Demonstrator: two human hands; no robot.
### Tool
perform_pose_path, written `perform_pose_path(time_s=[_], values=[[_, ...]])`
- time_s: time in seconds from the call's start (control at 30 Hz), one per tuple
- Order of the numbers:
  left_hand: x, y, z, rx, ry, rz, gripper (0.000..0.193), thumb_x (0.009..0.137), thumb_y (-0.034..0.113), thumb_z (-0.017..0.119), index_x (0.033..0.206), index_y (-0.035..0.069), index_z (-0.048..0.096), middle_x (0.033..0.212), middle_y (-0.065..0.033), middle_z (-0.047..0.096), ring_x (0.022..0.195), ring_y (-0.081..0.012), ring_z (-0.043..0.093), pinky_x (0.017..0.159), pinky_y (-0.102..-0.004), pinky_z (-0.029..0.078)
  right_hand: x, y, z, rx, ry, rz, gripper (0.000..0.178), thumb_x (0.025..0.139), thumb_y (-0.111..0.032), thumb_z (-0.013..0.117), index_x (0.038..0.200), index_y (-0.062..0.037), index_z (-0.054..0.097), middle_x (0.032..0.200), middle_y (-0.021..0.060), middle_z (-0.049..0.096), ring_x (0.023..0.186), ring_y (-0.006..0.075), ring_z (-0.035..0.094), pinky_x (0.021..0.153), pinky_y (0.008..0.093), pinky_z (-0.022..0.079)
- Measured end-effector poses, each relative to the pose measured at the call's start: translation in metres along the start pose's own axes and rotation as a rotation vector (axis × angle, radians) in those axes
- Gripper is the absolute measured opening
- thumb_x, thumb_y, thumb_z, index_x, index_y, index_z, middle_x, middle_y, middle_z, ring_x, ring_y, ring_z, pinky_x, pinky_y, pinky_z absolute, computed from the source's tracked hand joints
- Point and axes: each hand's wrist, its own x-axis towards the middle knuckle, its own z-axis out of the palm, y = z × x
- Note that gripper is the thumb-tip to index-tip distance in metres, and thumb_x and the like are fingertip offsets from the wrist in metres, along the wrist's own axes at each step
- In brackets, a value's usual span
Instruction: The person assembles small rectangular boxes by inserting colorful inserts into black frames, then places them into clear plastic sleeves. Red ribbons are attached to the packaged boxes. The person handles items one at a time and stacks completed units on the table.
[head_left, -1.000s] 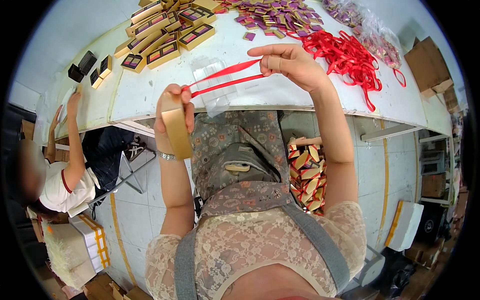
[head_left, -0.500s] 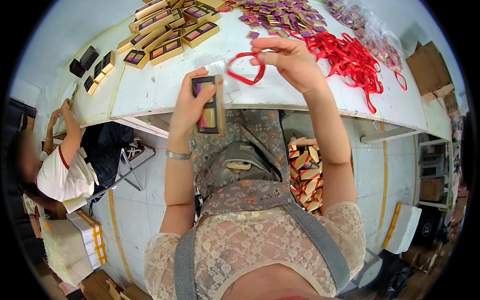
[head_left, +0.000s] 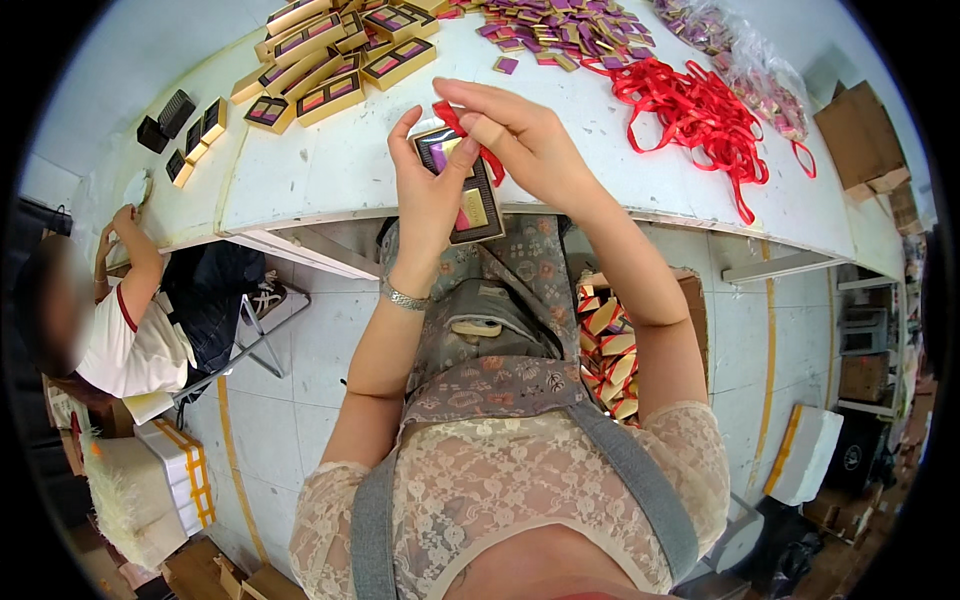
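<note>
My left hand (head_left: 428, 195) grips a small gold box (head_left: 479, 212) with a dark insert and purple, pink and gold wrapped pieces in it. Its thumb lies across the top face, and the box tilts over the table's near edge. Against the upper end of the box, my right hand (head_left: 525, 140) holds a loop of red ribbon (head_left: 447, 115) in its bent fingers. Part of the ribbon runs down the box's right side. The palm hides how far the loop goes around the box.
Filled gold boxes (head_left: 330, 95) are stacked at the back left of the white table (head_left: 310, 175). Small wrapped squares (head_left: 570, 30) and a heap of red ribbon loops (head_left: 690, 115) lie to the right. Ribboned boxes (head_left: 610, 345) fill a carton below. A co-worker (head_left: 140, 340) sits at left.
The ribbon loop, held out in the air before, is now against the box. My right hand has moved left and down, and my left hand has brought the box to the right.
</note>
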Motion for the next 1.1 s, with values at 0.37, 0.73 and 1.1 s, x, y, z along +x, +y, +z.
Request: perform_pose_path(time_s=[0.37,0.73,1.1], values=[[0.012,0.030,-0.040,-0.198,0.169,-0.083,0.050,0.088,0.023,0.058,0.133,0.010,0.041,0.100,-0.0065,0.055,0.085,-0.0131,0.059,0.072,-0.0260,0.051,-0.049,0.051,0.017,0.174,-0.321,0.254,0.031,0.087,-0.014,0.066,0.115,-0.0041,0.059,0.101,0.0056,0.064,0.099,0.0159,0.058,0.093,0.0318,0.042],[0.014,0.036,-0.048,-0.486,0.215,-0.243,0.031,0.091,0.037,0.054,0.102,0.008,0.057,0.090,-0.0064,0.064,0.079,-0.0173,0.064,0.070,-0.0305,0.053,-0.060,0.047,0.057,-0.082,0.045,-0.115,0.044,0.071,-0.018,0.081,0.110,-0.0085,0.061,0.103,0.0023,0.065,0.104,0.0175,0.054,0.095,0.0354,0.032],[0.016,0.020,-0.051,-0.145,0.279,0.060,0.030,0.095,0.024,0.053,0.116,0.003,0.055,0.100,-0.0042,0.059,0.086,-0.0100,0.056,0.079,-0.0244,0.047,-0.070,0.045,0.061,0.582,-0.013,0.319,0.048,0.075,-0.006,0.077,0.118,-0.0004,0.056,0.103,0.0060,0.065,0.092,0.0124,0.060,0.083,0.0287,0.050]])
